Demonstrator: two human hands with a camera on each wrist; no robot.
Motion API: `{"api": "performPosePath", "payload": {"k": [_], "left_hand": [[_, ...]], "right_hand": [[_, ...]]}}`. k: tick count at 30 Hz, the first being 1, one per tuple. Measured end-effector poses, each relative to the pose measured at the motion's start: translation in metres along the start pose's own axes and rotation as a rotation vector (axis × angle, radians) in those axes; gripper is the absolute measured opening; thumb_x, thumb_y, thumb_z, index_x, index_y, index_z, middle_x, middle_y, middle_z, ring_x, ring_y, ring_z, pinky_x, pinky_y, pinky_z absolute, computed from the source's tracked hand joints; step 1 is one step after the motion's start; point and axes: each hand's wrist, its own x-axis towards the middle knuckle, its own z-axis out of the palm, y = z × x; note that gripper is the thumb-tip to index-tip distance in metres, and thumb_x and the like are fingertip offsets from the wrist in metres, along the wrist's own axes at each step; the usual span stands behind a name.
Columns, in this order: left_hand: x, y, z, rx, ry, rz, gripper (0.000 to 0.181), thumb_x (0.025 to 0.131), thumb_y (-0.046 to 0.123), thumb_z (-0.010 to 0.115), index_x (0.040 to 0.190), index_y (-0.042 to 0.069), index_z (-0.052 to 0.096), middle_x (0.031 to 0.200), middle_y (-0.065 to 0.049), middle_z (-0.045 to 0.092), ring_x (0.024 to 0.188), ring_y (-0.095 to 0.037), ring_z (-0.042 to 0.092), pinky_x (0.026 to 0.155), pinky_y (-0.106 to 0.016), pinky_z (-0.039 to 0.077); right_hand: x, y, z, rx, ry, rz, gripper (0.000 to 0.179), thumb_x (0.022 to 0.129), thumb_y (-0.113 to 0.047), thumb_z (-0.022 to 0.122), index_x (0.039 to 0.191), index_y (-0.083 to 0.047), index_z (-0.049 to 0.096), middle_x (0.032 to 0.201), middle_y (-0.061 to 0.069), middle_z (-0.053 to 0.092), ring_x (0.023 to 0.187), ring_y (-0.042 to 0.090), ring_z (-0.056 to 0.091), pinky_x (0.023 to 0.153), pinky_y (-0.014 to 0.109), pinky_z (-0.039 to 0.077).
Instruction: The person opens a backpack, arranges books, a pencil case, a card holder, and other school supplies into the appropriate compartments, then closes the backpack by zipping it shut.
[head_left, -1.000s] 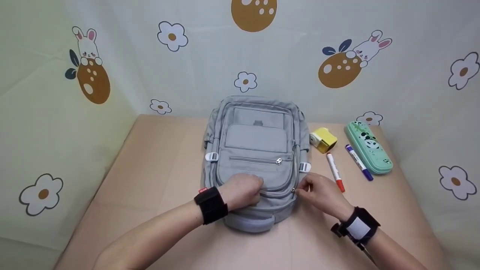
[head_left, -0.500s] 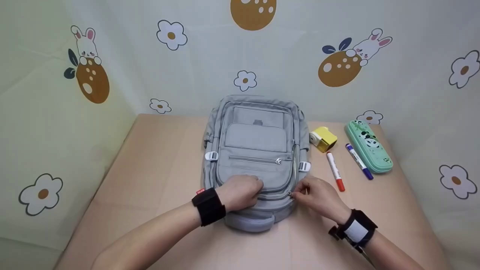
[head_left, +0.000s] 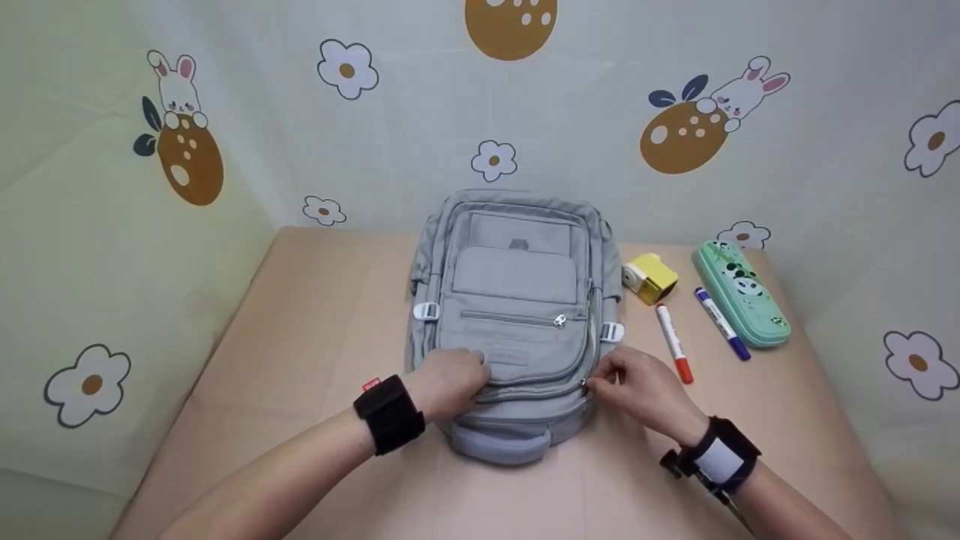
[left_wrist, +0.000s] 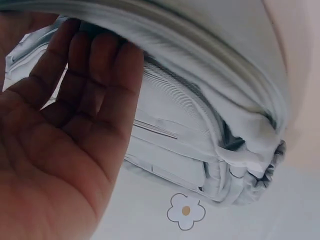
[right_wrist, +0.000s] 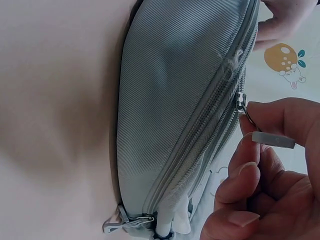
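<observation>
Running of the zipper (right_wrist: 231,122) is judged partway, direction unclear, some length left: the grey backpack (head_left: 514,277), lying on the table (head_left: 330,300), is gripped by the left hand (head_left: 448,381), its pull (right_wrist: 272,139) pinched by the right hand (head_left: 641,388).

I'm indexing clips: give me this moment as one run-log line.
left hand: grips grey backpack | right hand: pinches zipper pull | right of backpack: yellow item, red marker, blue marker, green case

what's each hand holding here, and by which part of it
The right hand pinches a zip pull on the side of the backpack. The left hand grips the backpack's fabric toward its near end; the exact hold is partly hidden.
</observation>
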Motion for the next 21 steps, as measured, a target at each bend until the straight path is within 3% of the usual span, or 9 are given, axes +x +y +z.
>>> {"api": "performPosePath", "payload": {"k": [5,13,21], "left_hand": [[-0.004,-0.002,0.001,0.034,0.017,0.001,0.012,0.078,0.014,0.078,0.078,0.011,0.066,0.073,-0.002,0.060,0.064,-0.021,0.059,0.052,-0.039,0.050],[-0.010,-0.015,-0.001,-0.098,0.097,-0.010,0.014,0.076,0.011,0.071,0.077,0.012,0.057,0.067,0.001,0.053,0.056,-0.018,0.050,0.052,-0.038,0.047],[-0.013,-0.022,0.006,-0.142,0.198,0.021,0.017,0.079,0.012,0.068,0.075,0.014,0.051,0.065,0.004,0.046,0.054,-0.015,0.045,0.048,-0.035,0.042]], "right_hand": [[0.001,0.000,0.000,-0.013,0.012,0.008,0.007,0.090,-0.020,0.078,0.091,-0.023,0.072,0.084,-0.006,0.062,0.076,0.016,0.056,0.063,0.028,0.045],[0.000,0.001,0.002,-0.082,0.016,0.025,0.007,0.088,-0.019,0.078,0.088,-0.021,0.072,0.083,-0.008,0.061,0.073,0.013,0.055,0.061,0.028,0.046],[-0.003,-0.002,0.005,-0.112,0.015,0.026,0.008,0.086,-0.018,0.078,0.084,-0.021,0.071,0.080,-0.008,0.060,0.070,0.013,0.054,0.059,0.028,0.045]]}}
